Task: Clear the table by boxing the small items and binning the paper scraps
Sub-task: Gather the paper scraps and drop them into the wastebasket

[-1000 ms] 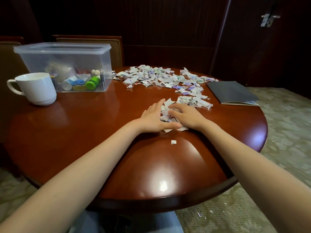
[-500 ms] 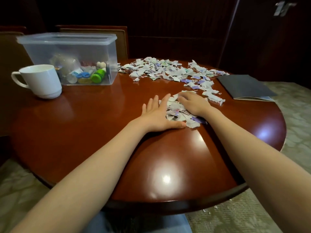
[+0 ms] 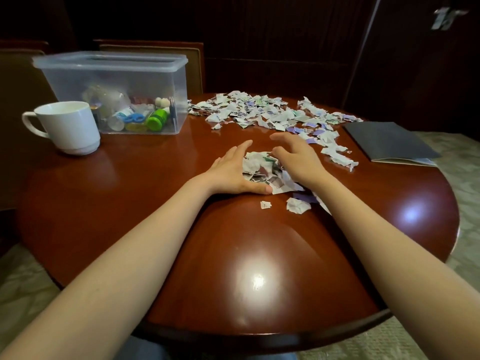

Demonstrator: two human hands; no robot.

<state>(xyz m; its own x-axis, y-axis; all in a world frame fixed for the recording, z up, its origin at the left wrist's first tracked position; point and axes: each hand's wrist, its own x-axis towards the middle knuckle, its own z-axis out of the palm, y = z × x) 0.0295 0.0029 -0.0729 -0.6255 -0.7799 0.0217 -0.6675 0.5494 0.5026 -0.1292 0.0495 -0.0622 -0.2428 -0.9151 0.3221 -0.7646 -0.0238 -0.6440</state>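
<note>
At the far left of the round wooden table (image 3: 130,193) stands a white cup (image 3: 68,127), its handle turned outward to the left. Just beside it, to the right and a little farther back, sits the clear plastic box (image 3: 109,64), its top open. The small items lie on its floor, among them a green-capped bottle (image 3: 157,119) and something blue (image 3: 133,117) that is too small to name.

Your left hand (image 3: 231,172) lies near the middle of the table with its fingers straight and together. Its edge is on the wood and its thumb runs along the near side of a heap of paper scraps (image 3: 262,167), so it walls the heap in without gripping it. Your right hand (image 3: 296,158) comes in from the other side. Its fingers are spread and arched over the heap and rest on the paper, not closed round any of it. The heap sits between the two hands and touches both.

Two loose scraps (image 3: 265,204) lie on the wood just in front of the heap, the larger crumpled one (image 3: 298,205) to the right. Behind and to the right of your hands, a wide scatter of torn paper (image 3: 259,113) runs from beside the box across the back of the table. At the far right a dark folder (image 3: 389,141) lies flat near the table's edge.
</note>
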